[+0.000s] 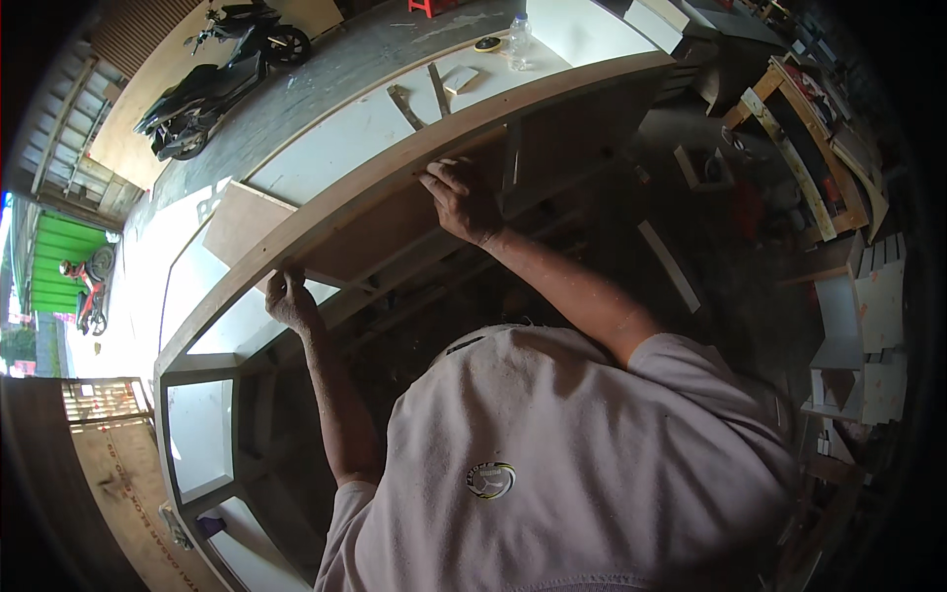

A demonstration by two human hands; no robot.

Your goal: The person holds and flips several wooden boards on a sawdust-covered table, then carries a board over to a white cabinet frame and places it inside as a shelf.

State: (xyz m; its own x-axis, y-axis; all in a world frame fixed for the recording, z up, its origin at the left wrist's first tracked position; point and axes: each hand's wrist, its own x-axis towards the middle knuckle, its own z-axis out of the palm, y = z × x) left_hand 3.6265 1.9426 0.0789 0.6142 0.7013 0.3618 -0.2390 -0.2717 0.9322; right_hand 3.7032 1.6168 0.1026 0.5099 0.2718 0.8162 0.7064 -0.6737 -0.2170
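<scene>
A: From the head view, what was in hand?

B: A brown plywood panel (385, 222) was being held up inside a long wooden cabinet frame (395, 168); the left hand (291, 301) gripped its lower-left corner, fingers curled shut on the edge; the right hand (462, 200) pressed its upper edge, fingers together and bent over the top against the frame's rail.

A: So which step was it?

B: I judged it a fitting step; the panel sat just beyond both sets of fingers, tilted, not yet flush; the next move would call for even pressure from both hands and a square seat against the rail.

A: And the materials?

B: The panel looked flat, matte, thin; the frame was pale raw timber, long and smooth-edged; beyond the right fingers lay a white counter (345, 138), glossy, carrying a clear plastic bottle (519, 39) and a small round yellow object (487, 43), possibly a tape; farther left of the fingers stood a dark motorcycle (212, 84) on grey concrete.
</scene>
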